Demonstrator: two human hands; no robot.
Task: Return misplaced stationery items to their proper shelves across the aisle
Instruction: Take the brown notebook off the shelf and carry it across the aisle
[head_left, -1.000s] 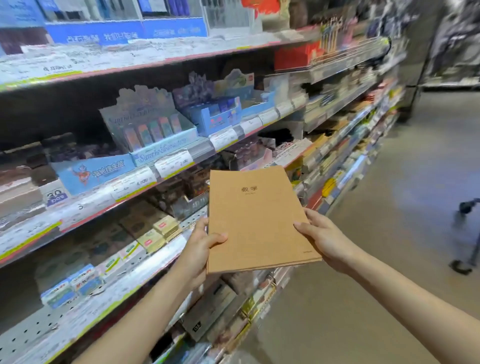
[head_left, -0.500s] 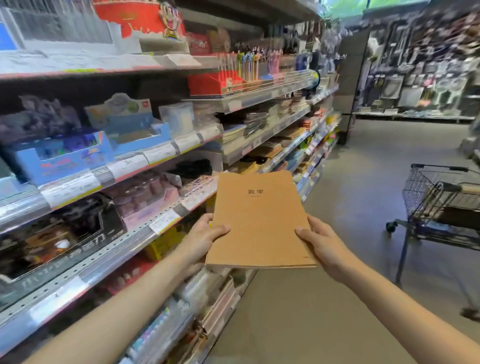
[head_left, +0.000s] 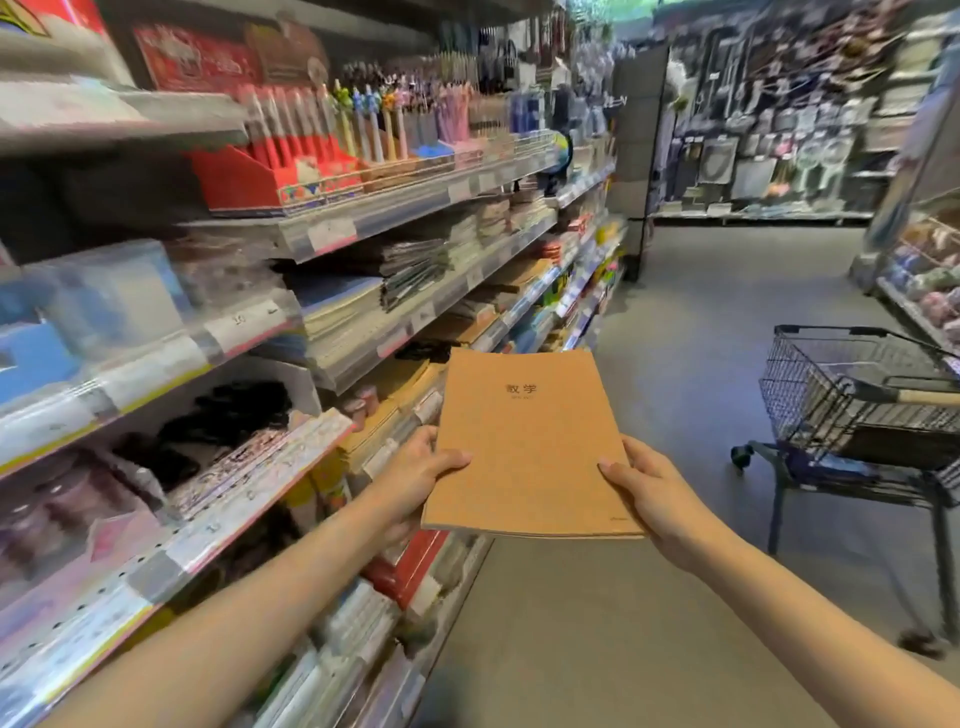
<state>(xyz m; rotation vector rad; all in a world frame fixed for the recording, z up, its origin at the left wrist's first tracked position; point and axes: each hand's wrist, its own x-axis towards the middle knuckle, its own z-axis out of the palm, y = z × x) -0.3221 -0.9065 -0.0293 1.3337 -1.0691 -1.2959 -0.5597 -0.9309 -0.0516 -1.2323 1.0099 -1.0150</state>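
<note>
A thin stack of brown kraft-paper exercise books (head_left: 524, 441), with two printed characters on the top cover, is held flat in front of me over the aisle edge. My left hand (head_left: 415, 475) grips its lower left edge, thumb on the cover. My right hand (head_left: 647, 493) grips the lower right edge, thumb on top. Similar brown exercise books (head_left: 395, 400) lie stacked on the shelf just left of it.
Stationery shelves (head_left: 363, 218) run along my left: pens in red display boxes (head_left: 291, 171) up top, stacked notebooks below. A wire shopping cart (head_left: 852, 400) stands on the right of the grey floor. Another shelf unit (head_left: 914, 291) is at far right, and a hanging-goods wall at the aisle's end.
The view has advanced along the aisle and turned right, so the pen displays and the cart came closer. Both hands keep the same hold on the exercise books.
</note>
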